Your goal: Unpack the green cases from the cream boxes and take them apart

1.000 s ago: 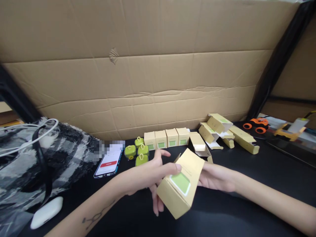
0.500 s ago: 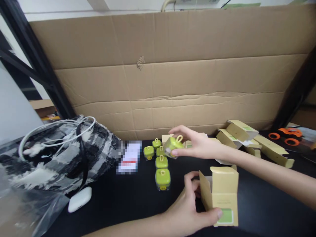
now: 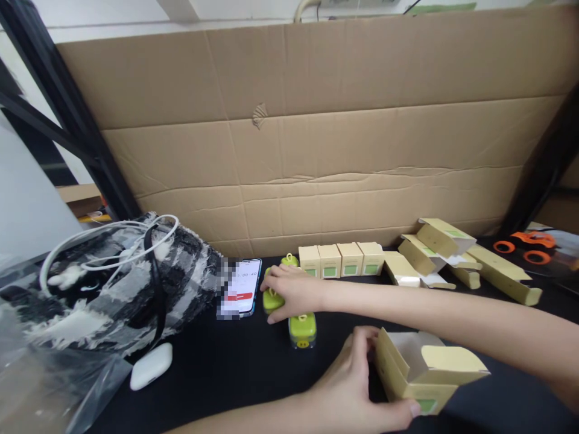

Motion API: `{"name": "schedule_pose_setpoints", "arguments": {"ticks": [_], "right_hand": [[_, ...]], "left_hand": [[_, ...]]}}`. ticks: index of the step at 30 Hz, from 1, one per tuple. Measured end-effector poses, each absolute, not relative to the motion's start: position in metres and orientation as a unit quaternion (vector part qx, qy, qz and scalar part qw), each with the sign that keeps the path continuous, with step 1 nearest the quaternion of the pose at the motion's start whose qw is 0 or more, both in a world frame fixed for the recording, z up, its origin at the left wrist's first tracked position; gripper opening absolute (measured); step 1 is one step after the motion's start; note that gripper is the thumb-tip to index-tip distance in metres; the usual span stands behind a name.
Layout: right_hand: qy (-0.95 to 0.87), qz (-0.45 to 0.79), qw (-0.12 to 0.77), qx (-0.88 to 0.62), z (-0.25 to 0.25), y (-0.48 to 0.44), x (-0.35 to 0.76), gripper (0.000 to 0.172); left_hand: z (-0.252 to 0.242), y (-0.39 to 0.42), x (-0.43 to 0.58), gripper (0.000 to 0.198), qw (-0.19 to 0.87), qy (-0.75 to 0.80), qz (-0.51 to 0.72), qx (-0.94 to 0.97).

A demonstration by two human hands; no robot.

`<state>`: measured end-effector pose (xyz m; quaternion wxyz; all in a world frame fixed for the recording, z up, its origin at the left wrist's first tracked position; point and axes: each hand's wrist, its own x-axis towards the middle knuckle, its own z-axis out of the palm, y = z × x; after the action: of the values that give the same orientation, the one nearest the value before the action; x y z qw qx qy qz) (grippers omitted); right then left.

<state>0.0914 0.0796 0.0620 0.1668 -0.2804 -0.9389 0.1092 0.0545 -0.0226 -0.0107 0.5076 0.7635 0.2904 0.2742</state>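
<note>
My left hand (image 3: 357, 386) grips a small yellow carton (image 3: 434, 386) by its left side and lower front. The carton stands with its top flaps open and a green panel on its front. Farther left, my right hand (image 3: 292, 292) is closed round a small lime-green case (image 3: 273, 301) with a loop on its lid, low over the black table. Another green case (image 3: 303, 330), with a clear base and a yellow label, stands just in front of that hand. One more green case (image 3: 289, 260) shows behind my fingers; others there are covered by the hand.
Several closed yellow cartons (image 3: 350, 260) stand in a row before the cardboard wall (image 3: 316, 150). Flattened and open cartons (image 3: 446, 238) pile up at right, near an orange toy car (image 3: 527, 247). A phone (image 3: 246, 283), white earphone case (image 3: 152, 366) and checked bag (image 3: 181, 289) lie left.
My right hand has moved left and down with the green case, uncovering the carton row. The open carton in my left hand has tipped and turned, its front flap now folded outward.
</note>
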Motion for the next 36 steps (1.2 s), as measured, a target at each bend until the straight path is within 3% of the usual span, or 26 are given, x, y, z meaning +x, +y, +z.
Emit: {"name": "schedule_pose_setpoints", "arguments": {"ticks": [3,7,11,13,16,18,22,29,36], "right_hand": [[-0.921,0.128,0.232,-0.284,0.079,0.071,0.117,0.042],[-0.878,0.148,0.336,-0.308,0.101,0.050,0.183,0.019],[-0.835,0.023,0.454,-0.311,0.098,0.013,0.248,0.017],[-0.861,-0.093,0.424,-0.265,0.086,-0.004,0.266,0.023],[-0.915,-0.219,0.274,-0.200,0.063,-0.018,0.275,0.026],[-0.909,-0.286,0.226,-0.201,0.049,-0.018,0.274,0.025],[-0.875,-0.353,0.255,-0.213,0.036,-0.014,0.274,0.038],[-0.848,-0.343,0.324,-0.243,0.025,-0.023,0.278,0.040],[-0.843,-0.374,0.354,-0.153,0.017,-0.032,0.277,0.024]], "left_hand": [[-0.008,-0.024,0.056,0.066,0.525,0.293,0.285,0.747],[-0.003,-0.022,0.061,0.050,0.592,0.282,0.356,0.667],[0.005,-0.017,0.067,0.042,0.713,0.300,0.396,0.495],[0.008,-0.012,0.069,0.038,0.742,0.307,0.403,0.440],[0.011,-0.001,0.073,0.032,0.776,0.269,0.406,0.401],[0.010,0.006,0.076,0.031,0.795,0.249,0.401,0.381],[0.007,0.013,0.082,0.031,0.805,0.271,0.393,0.353],[0.009,0.004,0.082,0.038,0.792,0.299,0.383,0.369],[0.008,0.006,0.083,0.041,0.790,0.308,0.415,0.330]]}}
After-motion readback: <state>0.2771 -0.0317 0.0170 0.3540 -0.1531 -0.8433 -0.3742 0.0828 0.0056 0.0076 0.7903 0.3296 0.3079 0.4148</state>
